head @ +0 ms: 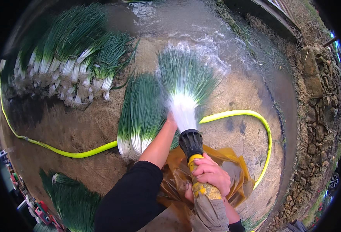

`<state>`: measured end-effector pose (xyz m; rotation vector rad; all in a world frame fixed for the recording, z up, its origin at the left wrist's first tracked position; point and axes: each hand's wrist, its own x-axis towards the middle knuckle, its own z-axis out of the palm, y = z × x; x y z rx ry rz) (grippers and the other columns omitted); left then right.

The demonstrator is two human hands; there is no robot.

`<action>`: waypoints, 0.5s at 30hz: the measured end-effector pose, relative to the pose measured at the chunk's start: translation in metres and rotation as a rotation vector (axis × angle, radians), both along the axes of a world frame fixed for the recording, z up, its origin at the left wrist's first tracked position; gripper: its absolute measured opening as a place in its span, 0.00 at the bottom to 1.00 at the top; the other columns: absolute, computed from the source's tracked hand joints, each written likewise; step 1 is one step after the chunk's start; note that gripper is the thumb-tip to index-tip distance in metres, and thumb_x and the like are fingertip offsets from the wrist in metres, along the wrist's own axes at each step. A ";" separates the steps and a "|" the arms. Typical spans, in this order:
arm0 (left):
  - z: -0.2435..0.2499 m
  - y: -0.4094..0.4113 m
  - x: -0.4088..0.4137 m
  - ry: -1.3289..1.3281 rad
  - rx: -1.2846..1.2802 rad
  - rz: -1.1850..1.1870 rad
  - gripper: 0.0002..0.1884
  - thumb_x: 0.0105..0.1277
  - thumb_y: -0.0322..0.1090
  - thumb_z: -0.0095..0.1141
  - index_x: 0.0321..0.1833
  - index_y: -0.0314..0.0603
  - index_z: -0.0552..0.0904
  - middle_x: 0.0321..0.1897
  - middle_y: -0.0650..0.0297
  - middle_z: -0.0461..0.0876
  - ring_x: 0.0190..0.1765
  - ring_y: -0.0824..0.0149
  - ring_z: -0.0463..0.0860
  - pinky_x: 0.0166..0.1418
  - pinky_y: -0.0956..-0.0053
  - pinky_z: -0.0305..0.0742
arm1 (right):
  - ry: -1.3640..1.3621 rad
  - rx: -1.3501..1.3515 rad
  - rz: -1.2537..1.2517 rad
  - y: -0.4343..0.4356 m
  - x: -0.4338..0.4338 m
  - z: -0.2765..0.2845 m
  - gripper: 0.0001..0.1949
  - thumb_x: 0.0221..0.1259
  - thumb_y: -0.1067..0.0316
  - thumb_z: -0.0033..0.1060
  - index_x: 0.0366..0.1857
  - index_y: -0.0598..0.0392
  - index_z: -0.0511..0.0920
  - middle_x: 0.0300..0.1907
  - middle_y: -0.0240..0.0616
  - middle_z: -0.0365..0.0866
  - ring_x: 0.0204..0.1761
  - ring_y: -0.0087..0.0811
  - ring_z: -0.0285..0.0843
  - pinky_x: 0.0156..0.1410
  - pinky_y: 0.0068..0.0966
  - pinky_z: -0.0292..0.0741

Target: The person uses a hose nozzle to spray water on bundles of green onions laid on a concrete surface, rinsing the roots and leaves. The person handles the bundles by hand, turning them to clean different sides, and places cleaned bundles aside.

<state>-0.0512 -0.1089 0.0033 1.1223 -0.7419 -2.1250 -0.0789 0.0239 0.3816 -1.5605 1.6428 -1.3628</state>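
My right hand [212,177] is wrapped around the yellow grip of a hose nozzle [191,142] with a black ribbed head. Grey wrapping covers the hose below the grip. A white water jet [183,111] shoots from the nozzle onto a bunch of green onions [185,72], whose leaves fan out away from me. My left hand [171,118] reaches in at the bunch's base, touching or very near it; spray hides its fingers, so its hold cannot be made out. Left of it, more green onions [143,107] lie side by side, white stems and roots towards me.
A large pile of green onions [72,55] lies at upper left, another [69,200] at lower left. The yellow-green hose [266,130] curves across the wet concrete floor [237,90]. Water runs over the far floor. A rough stone wall [315,124] borders the right. An amber plastic apron [242,177] hangs before me.
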 end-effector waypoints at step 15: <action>0.084 -0.009 0.025 -0.950 -0.923 -0.427 0.17 0.75 0.40 0.53 0.60 0.41 0.81 0.53 0.55 0.86 0.54 0.53 0.85 0.60 0.52 0.80 | 0.031 -0.104 0.048 0.020 0.010 0.025 0.17 0.46 0.66 0.83 0.38 0.53 0.81 0.37 0.38 0.88 0.49 0.45 0.90 0.67 0.48 0.79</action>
